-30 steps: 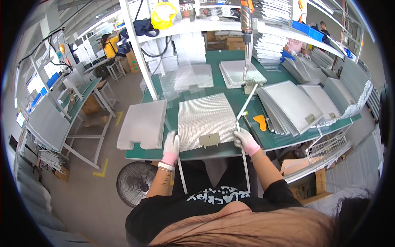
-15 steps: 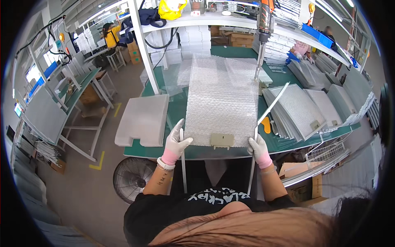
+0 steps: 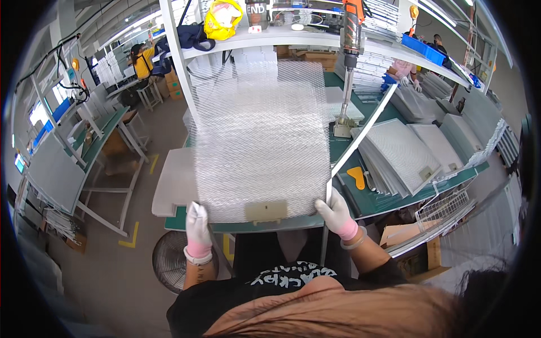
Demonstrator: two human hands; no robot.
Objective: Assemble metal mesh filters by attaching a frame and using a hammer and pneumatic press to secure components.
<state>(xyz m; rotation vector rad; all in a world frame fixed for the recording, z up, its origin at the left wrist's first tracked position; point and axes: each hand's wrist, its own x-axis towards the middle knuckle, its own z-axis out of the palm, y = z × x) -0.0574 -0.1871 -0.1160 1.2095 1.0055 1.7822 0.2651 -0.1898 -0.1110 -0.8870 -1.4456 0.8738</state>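
A silvery mesh sheet (image 3: 262,141) with a small beige plate (image 3: 266,210) at its near edge is raised in front of me, slightly blurred. My left hand (image 3: 198,228), in a white and pink glove, is closed at its near left corner. A thin grey strip (image 3: 221,250) runs down from beside that hand. At the near right corner, my gloved right hand (image 3: 336,215) is closed on the mesh and against a white frame strip (image 3: 365,130), which slants up to the right. Another length runs down below this hand. Fingertips behind the sheet are hidden.
A power driver (image 3: 350,62) hangs over the green bench (image 3: 389,200). Flat panels (image 3: 173,177) lie at left; more mesh panels (image 3: 397,152) lean at right near a yellow scraper (image 3: 356,177). A floor fan (image 3: 174,259) stands below. Two co-workers are farther back.
The mesh sheet has lifted and shifted left with both hands, uncovering a metal block under the driver. The left hand has moved left and closed; the slanting strip has shifted slightly left.
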